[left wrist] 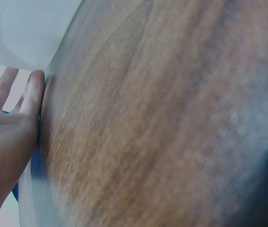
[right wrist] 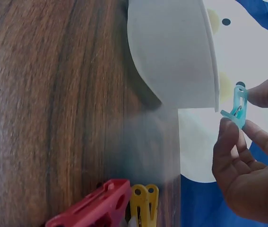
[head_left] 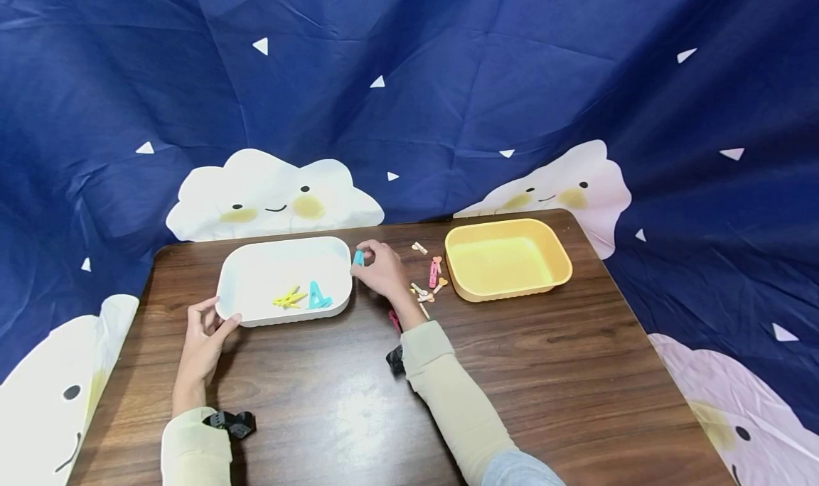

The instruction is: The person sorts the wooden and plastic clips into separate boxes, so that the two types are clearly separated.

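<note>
A blue clothespin point(head_left: 359, 258) is pinched between the thumb and fingers of my right hand point(head_left: 384, 271), just off the right end of the white tray point(head_left: 233, 276). In the right wrist view the same clothespin point(right wrist: 238, 108) appears close to the tray's rim. My left hand point(head_left: 203, 340) touches the tray's front left corner, thumb and fingers spread at the rim; the left wrist view shows its fingers point(left wrist: 32, 97) against the tray wall. Inside the tray lie yellow clothespins point(head_left: 290, 298) and a blue clothespin point(head_left: 318, 296).
A yellow basin point(head_left: 463, 287) stands on the right of the wooden table point(head_left: 544, 372). Between the containers lie a pink clothespin point(head_left: 434, 273) and several small wooden clips point(head_left: 419, 248). A red clothespin point(right wrist: 93, 205) lies near my right wrist. A blue cloth point(head_left: 435, 116) hangs behind.
</note>
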